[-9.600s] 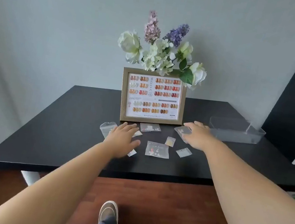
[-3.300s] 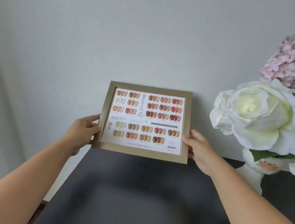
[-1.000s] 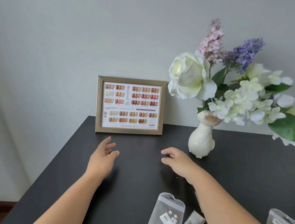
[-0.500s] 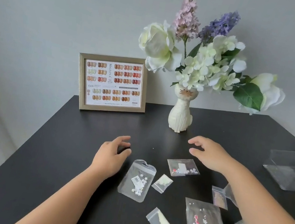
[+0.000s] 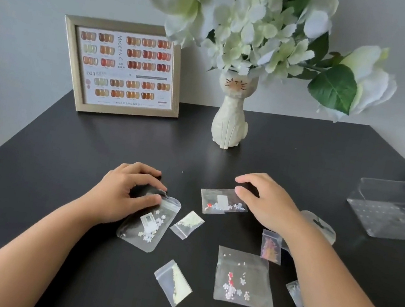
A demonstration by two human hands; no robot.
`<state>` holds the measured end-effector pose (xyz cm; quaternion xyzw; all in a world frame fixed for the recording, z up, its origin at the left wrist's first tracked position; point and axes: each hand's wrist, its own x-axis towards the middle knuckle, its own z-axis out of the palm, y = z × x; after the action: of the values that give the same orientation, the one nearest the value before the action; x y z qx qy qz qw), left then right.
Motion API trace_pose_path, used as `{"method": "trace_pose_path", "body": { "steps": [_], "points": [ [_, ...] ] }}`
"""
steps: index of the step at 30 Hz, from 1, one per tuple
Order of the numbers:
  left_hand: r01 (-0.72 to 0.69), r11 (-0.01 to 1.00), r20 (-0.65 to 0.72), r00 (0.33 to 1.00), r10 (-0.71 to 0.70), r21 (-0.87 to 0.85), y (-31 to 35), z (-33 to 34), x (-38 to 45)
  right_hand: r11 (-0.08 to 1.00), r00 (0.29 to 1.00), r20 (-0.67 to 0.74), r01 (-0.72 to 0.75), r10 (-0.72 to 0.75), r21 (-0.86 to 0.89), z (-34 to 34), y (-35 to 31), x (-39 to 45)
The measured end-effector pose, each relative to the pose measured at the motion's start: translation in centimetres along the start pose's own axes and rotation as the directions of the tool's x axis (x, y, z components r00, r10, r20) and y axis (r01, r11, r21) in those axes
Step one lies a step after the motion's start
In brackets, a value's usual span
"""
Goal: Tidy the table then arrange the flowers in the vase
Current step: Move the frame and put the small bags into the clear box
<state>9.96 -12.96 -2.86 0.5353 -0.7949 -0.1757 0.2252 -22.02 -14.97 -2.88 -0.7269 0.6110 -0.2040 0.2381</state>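
Note:
Several small clear packets of tiny flower pieces lie scattered on the black table (image 5: 61, 156). My left hand (image 5: 125, 191) pinches the top edge of a clear zip pouch (image 5: 148, 230), thumb on top and fingers curled behind it. My right hand (image 5: 268, 204) hovers with fingers apart, its thumb touching the right end of a flat packet (image 5: 219, 204). A white cat-shaped vase (image 5: 231, 120) stands at the back, filled with white flowers (image 5: 258, 23) and green leaves.
A gold picture frame (image 5: 122, 67) with colour swatches leans on the wall at the back left. A clear plastic box (image 5: 400, 210) sits at the right. More packets lie nearby, one large (image 5: 242, 278), one small (image 5: 173, 282), another under my right wrist (image 5: 323, 227).
Both hands came down from the frame at the back to the packets. My left hand closed on the pouch's top edge, and my right thumb reached the flat packet.

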Motion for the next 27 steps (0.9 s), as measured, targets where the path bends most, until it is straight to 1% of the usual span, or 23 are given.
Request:
{"method": "trace_pose_path", "body": {
  "steps": [4, 6, 7, 9, 11, 13, 14, 16, 18, 20, 22, 24, 27],
  "points": [
    [-0.01, 0.995, -0.043, 0.999, 0.005, -0.104, -0.2, 0.0, -0.1, 0.998, 0.994, 0.097, -0.053, 0.05, 0.023, -1.8, -0.1, -0.3],
    [0.024, 0.97, -0.065, 0.997, -0.041, -0.241, -0.4, 0.0, -0.2, 0.992, 0.991, 0.096, -0.098, 0.09, 0.08, -3.7, 0.3, -0.9],
    [0.05, 0.942, -0.077, 0.994, -0.08, -0.331, -0.5, -0.1, -0.2, 0.989, 0.99, 0.086, -0.119, 0.111, 0.092, -4.7, 0.7, -1.3],
    [0.073, 0.875, -0.112, 0.983, -0.143, -0.479, -0.6, -0.1, -0.1, 0.985, 0.983, 0.087, -0.165, 0.161, 0.05, -6.8, 1.8, -2.4],
    [0.053, 0.798, -0.158, 0.97, -0.184, -0.6, -0.8, -0.1, 0.1, 0.974, 0.966, 0.122, -0.228, 0.228, -0.015, -8.5, 3.2, -4.0],
    [0.024, 0.73, -0.194, 0.958, -0.213, -0.683, -1.0, -0.1, 0.2, 0.958, 0.942, 0.179, -0.282, 0.285, -0.041, -9.3, 4.3, -5.6],
    [0.015, 0.715, -0.207, 0.953, -0.223, -0.699, -1.1, -0.1, 0.3, 0.957, 0.934, 0.206, -0.286, 0.291, -0.056, -9.3, 4.7, -6.4],
    [0.012, 0.706, -0.228, 0.943, -0.244, -0.708, -1.2, 0.0, 0.4, 0.964, 0.939, 0.223, -0.243, 0.262, -0.108, -9.0, 5.2, -7.7],
    [0.014, 0.707, -0.25, 0.93, -0.269, -0.707, -1.2, 0.0, 0.5, 0.97, 0.958, 0.19, -0.185, 0.214, -0.16, -8.5, 5.5, -8.5],
    [0.018, 0.702, -0.277, 0.912, -0.304, -0.712, -0.9, 0.0, 0.5, 0.973, 0.973, 0.137, -0.16, 0.183, -0.167, -8.0, 5.7, -9.1],
    [0.022, 0.676, -0.299, 0.886, -0.355, -0.737, -0.2, 0.0, 0.6, 0.98, 0.98, 0.09, -0.165, 0.175, -0.111, -7.6, 6.0, -9.3],
    [0.019, 0.634, -0.306, 0.865, -0.399, -0.773, 0.8, 0.3, 0.7, 0.985, 0.984, 0.054, -0.171, 0.172, -0.019, -7.2, 6.4, -9.3],
    [0.003, 0.59, -0.298, 0.861, -0.412, -0.808, 2.7, 1.0, 0.9, 0.98, 0.985, -0.022, -0.166, 0.169, 0.11, -6.5, 7.1, -9.2]
  ]
}}
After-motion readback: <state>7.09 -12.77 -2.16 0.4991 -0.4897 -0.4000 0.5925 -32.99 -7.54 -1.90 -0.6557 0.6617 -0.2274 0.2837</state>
